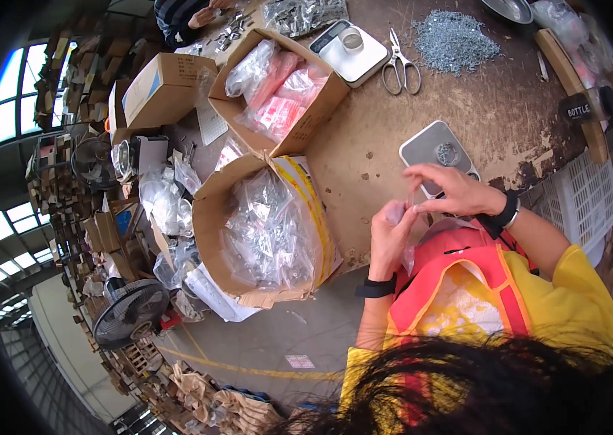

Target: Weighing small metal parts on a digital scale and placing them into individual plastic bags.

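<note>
My left hand (389,233) is closed in a pinch around a small clear plastic bag (409,258), whose film hangs below the fingers. My right hand (453,191) meets it from the right, thumb against the left thumb, fingers curved and closed on the bag's upper edge. Much of the bag is hidden by the fingers. Just beyond the right hand lies a small digital scale (427,148) with a silvery platform. A little round dish (448,154) with small metal pieces sits on it.
Left of my hands stands an open carton (326,217) of clear bags; behind it, another carton (321,109) holds red-and-white bags. Farther back are a white scale (368,59), scissors (400,69) and a pile of screws (455,42). A white crate (583,196) stands right. Another person's hand (203,16) shows far left.
</note>
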A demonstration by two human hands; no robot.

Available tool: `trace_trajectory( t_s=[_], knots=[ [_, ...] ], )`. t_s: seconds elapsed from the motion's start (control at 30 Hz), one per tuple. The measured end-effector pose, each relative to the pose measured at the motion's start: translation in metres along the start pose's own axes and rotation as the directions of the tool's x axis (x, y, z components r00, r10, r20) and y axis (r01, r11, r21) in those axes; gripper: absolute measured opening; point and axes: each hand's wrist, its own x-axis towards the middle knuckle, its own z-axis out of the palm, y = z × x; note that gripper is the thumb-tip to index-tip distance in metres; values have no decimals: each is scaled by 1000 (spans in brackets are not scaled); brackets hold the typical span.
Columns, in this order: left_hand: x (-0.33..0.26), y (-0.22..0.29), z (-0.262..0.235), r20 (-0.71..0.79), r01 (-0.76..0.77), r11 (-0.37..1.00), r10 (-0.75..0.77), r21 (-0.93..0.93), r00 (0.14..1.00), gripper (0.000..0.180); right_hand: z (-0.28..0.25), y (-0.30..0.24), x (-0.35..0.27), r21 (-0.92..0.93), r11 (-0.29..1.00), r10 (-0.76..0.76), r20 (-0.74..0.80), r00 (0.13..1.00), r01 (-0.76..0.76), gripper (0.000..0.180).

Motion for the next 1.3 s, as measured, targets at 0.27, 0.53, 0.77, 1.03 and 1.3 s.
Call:
trace_trajectory(
  t_s=[0.27,0.53,0.77,1.03,1.3],
  knots=[
    [-7,14,1,-1,-4,1000,4,-25,1000,14,-4,-4,-2,226,889,360,190,913,-397,30],
    [7,21,16,13,-198,928,205,314,979,18,-12,-32,-4,60,896,439,26,898,-440,16],
    [12,20,15,19,-352,920,354,171,935,13,-17,-24,-14,195,845,479,141,867,-498,17],
    [7,8,-33,-472,-175,928,321,328,821,9,-59,24,-38,-477,850,179,-135,974,-223,55],
    [2,0,-37,-439,-90,876,324,475,838,11,-13,78,-45,-527,825,187,-91,978,-207,79]
  ],
)
